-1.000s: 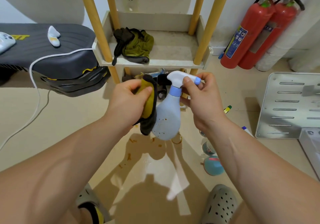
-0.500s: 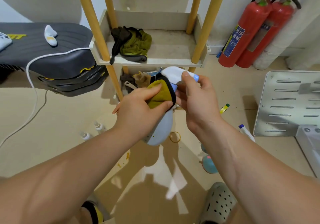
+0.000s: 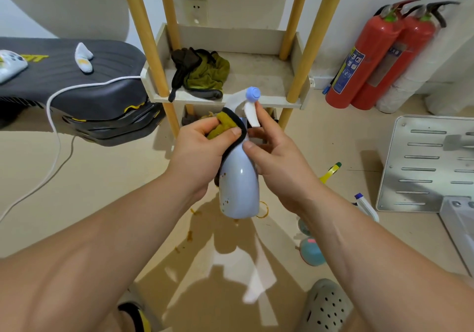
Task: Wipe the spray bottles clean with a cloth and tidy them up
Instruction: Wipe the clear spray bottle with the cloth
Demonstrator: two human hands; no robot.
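Observation:
A pale blue spray bottle (image 3: 239, 185) with a white trigger head and brown specks on its side is held upright in front of me. My left hand (image 3: 197, 152) presses a yellow cloth with a black edge (image 3: 225, 127) against the bottle's neck and shoulder. My right hand (image 3: 277, 159) grips the neck from the right, one finger up along the white trigger. Further spray bottles lie on the floor at right: a teal one (image 3: 311, 253) and a white one with a blue cap (image 3: 365, 204), both partly hidden by my right forearm.
A low shelf with yellow posts (image 3: 256, 98) stands ahead, holding a crumpled olive and black cloth (image 3: 202, 74). Two red fire extinguishers (image 3: 369, 57) lean at the right wall. A grey perforated metal panel (image 3: 423, 165) lies right. A dark machine (image 3: 77, 85) with a white cable sits left. Brown stains (image 3: 191, 234) mark the floor.
The bottle has been turned upright, its nozzle now pointing up and away from me. The cloth moved from the bottle's side up to its neck, and my right hand shifted its grip.

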